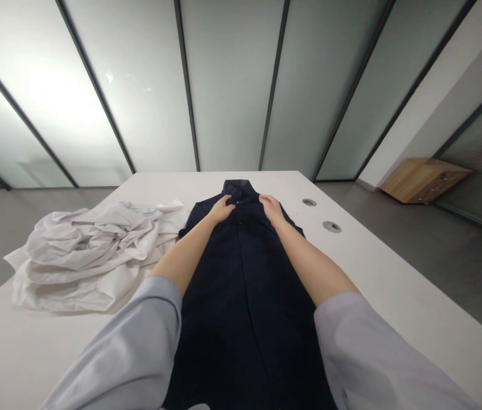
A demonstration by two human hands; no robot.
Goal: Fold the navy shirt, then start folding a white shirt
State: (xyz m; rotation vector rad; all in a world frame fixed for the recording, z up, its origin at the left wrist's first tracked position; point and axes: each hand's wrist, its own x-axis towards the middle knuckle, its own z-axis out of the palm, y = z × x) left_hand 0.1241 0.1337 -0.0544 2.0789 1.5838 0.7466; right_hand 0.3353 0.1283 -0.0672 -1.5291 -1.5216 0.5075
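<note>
A dark navy button-up shirt (219, 296) lies front side up and lengthwise on the white table. Its collar (239, 187) points to the far edge, and small buttons run down the middle below it. My left hand (222, 209) is at the left of the upper front, just below the collar, with thumb and fingers bent on the cloth. On the other side, my right hand (272, 208) has its fingers curled at the cloth by the right shoulder. Both hands seem to pinch the fabric; the exact contact is small in view. The shirt's lower end runs out of the picture.
A heap of crumpled white cloth (91, 250) lies on the white table (394, 319), left of the shirt. Two round cable holes (332, 226) are set in the tabletop at right. Frosted glass panels (230, 85) stand behind; a wooden cabinet (420, 179) is on the floor at right.
</note>
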